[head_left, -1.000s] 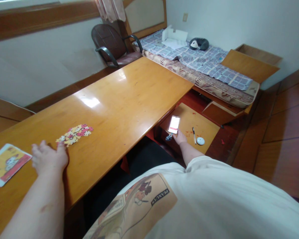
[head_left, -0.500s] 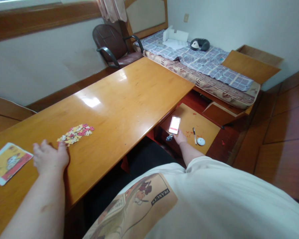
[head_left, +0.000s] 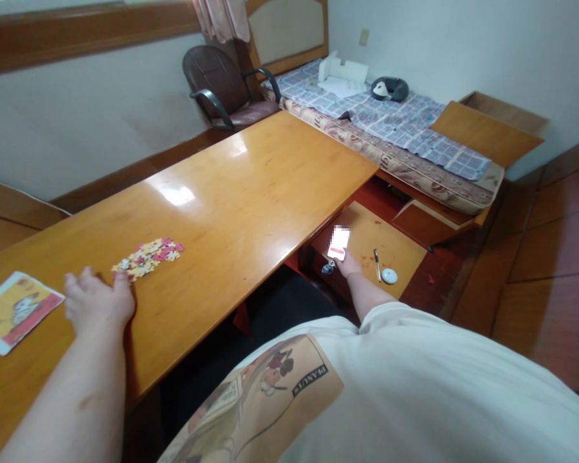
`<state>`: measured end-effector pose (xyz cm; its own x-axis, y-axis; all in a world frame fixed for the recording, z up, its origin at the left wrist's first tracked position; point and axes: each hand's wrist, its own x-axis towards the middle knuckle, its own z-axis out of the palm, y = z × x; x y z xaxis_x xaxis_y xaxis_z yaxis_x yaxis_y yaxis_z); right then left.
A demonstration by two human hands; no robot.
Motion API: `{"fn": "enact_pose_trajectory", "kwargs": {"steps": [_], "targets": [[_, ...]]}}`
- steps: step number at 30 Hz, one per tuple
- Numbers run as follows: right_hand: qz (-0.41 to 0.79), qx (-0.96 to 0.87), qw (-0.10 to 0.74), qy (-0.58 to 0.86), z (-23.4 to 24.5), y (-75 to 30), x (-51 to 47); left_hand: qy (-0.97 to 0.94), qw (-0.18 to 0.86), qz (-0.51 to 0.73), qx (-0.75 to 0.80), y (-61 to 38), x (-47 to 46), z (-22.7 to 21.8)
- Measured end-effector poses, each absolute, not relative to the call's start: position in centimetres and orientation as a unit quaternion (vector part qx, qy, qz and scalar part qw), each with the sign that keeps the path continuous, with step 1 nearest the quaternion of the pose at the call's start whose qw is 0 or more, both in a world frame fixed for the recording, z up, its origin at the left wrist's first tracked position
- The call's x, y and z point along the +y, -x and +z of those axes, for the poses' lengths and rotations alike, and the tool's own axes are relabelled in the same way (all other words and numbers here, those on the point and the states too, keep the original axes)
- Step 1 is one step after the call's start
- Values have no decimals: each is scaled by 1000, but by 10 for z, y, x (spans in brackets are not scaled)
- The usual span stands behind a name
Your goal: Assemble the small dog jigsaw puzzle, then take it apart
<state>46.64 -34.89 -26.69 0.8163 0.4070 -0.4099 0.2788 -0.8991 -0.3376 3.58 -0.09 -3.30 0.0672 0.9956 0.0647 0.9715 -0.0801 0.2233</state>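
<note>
My left hand lies flat on the long wooden table, fingers spread, its fingertips just short of a small pile of yellow and pink puzzle pieces. A picture card with a cartoon dog lies to the left of that hand. My right hand reaches down to a low wooden stand and touches the lower edge of a phone with a lit screen; its fingers are mostly hidden. A small key ring lies beside the phone.
A pen and a round white disc lie on the low stand. Beyond the table stand a dark armchair and a bed with papers and a neck pillow. Red wooden floor lies to the right.
Almost nothing has moved. The view has shifted slightly, and my left hand has settled a touch lower beside the puzzle pieces. My right hand stays at the phone.
</note>
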Motion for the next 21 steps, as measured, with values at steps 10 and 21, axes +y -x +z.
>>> {"fn": "enact_pose_trajectory", "kwargs": {"steps": [10,21], "targets": [[245,-176,140,943,-255,-464,-348,-740,65,111,660,-35,-2,-32],[250,-153,146,945,-248,-461,-348,-732,36,116,671,-34,2,-40]]}}
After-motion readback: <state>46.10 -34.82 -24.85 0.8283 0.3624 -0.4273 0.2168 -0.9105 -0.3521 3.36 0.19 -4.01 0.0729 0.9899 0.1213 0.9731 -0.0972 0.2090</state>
